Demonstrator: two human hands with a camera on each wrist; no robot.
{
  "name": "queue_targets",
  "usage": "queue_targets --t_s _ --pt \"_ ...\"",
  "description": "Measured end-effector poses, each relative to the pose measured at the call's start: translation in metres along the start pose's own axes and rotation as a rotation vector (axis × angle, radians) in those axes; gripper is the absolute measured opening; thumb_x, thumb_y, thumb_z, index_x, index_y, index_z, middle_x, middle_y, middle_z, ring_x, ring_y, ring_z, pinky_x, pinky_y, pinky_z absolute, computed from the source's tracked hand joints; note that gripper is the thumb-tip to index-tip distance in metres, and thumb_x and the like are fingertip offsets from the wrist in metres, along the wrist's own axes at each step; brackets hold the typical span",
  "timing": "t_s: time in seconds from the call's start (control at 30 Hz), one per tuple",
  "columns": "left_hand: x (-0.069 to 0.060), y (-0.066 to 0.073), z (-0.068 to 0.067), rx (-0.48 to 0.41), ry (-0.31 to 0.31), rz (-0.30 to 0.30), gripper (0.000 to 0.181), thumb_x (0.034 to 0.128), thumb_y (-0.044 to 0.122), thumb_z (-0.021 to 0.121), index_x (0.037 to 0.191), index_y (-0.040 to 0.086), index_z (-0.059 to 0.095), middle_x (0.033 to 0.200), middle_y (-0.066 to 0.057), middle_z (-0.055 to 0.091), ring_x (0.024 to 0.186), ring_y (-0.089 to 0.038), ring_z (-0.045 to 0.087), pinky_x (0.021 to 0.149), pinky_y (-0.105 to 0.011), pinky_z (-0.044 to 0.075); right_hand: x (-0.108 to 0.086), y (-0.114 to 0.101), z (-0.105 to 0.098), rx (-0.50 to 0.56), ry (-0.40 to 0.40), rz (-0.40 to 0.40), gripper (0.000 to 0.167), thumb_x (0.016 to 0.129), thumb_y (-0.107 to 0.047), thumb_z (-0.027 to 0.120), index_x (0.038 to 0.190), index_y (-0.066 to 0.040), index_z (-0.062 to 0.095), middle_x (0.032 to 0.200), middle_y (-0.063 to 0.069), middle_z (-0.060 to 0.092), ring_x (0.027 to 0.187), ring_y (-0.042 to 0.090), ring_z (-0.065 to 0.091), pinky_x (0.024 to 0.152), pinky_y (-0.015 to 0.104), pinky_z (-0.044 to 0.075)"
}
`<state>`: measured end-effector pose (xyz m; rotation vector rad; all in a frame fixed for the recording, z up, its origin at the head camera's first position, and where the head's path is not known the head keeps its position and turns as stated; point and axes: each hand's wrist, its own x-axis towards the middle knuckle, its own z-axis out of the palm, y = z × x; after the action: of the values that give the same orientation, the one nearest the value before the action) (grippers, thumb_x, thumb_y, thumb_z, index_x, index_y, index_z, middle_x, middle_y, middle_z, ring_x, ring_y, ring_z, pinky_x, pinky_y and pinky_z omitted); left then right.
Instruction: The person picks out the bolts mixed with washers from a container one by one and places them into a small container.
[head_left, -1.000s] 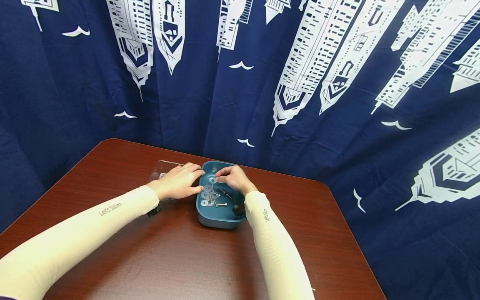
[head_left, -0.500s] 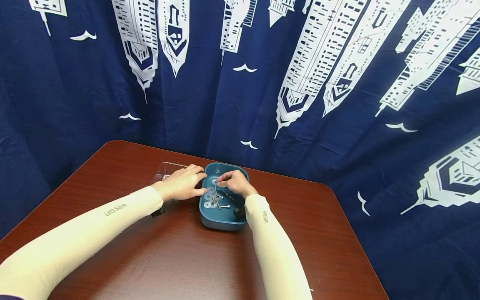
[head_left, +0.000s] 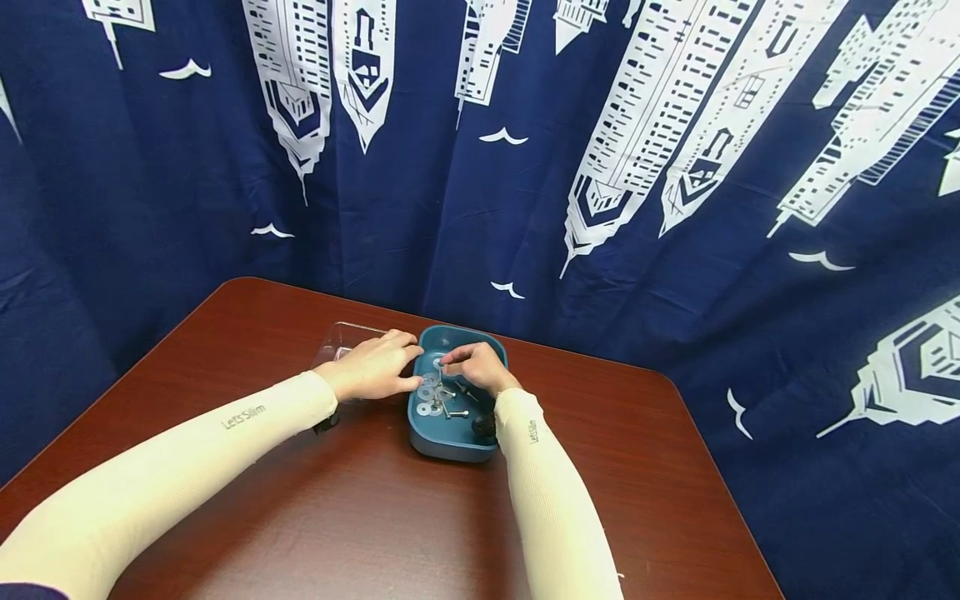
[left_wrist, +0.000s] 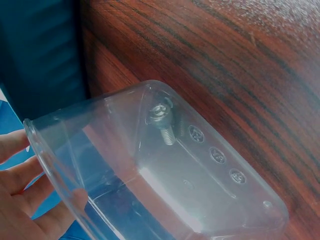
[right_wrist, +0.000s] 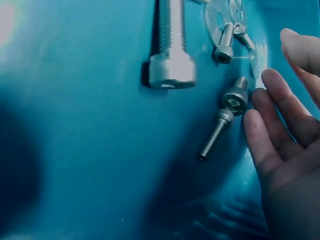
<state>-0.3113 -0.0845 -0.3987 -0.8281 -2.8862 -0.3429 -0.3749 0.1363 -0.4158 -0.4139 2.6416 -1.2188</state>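
Observation:
In the head view my left hand [head_left: 378, 367] spans from the clear plastic box [head_left: 345, 333] to the left rim of the blue tray [head_left: 450, 450], fingers spread. The left wrist view has the fingers [left_wrist: 37, 192] at the box's rim and one metal screw [left_wrist: 161, 117] inside the box [left_wrist: 215, 195]. My right hand [head_left: 480, 367] is low inside the tray, thumb and forefinger by a washer. Up close, the right hand [right_wrist: 295, 135] shows thumb and fingertips apart beside washers and screws [right_wrist: 235, 100]; no held object is visible. A larger screw [right_wrist: 172, 70] lies farther away.
Clear washers [head_left: 426, 393] and several screws [head_left: 456, 414] lie in the tray, mostly toward its left side. The brown table [head_left: 360, 517] extends around both containers, and a blue curtain [head_left: 420, 208] with white printed buildings hangs behind it.
The head view has shifted, so the table and containers appear slightly farther right. Both hands stay at nearly the same places relative to the tray and box.

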Motion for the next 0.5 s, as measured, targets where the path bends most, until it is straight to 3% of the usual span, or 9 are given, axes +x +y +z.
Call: queue_targets --t_s 0.17,0.5 --pt "0.000 0.001 0.001 0.013 -0.002 0.003 0.062 0.0946 0.047 0.062 0.140 0.004 0.059 0.141 -0.015 0.054 0.132 -0.030 0.049 0.107 -0.048 0.046 0.000 0.003 0.003 0.041 -0.002 0.016 0.023 0.084 -0.007 0.077 0.106 -0.002 0.078 0.100 0.007 0.076 0.090 0.014 0.063 0.088 0.031 0.053" --pt "0.001 -0.001 0.004 0.014 -0.005 -0.010 0.062 0.0948 0.046 0.063 0.141 0.005 0.058 0.140 -0.014 0.055 0.130 -0.030 0.049 0.107 -0.048 0.047 0.004 0.008 0.011 0.047 0.022 0.028 0.023 0.083 -0.002 0.076 0.105 -0.002 0.078 0.105 0.009 0.077 0.091 0.014 0.065 0.082 0.027 0.054"
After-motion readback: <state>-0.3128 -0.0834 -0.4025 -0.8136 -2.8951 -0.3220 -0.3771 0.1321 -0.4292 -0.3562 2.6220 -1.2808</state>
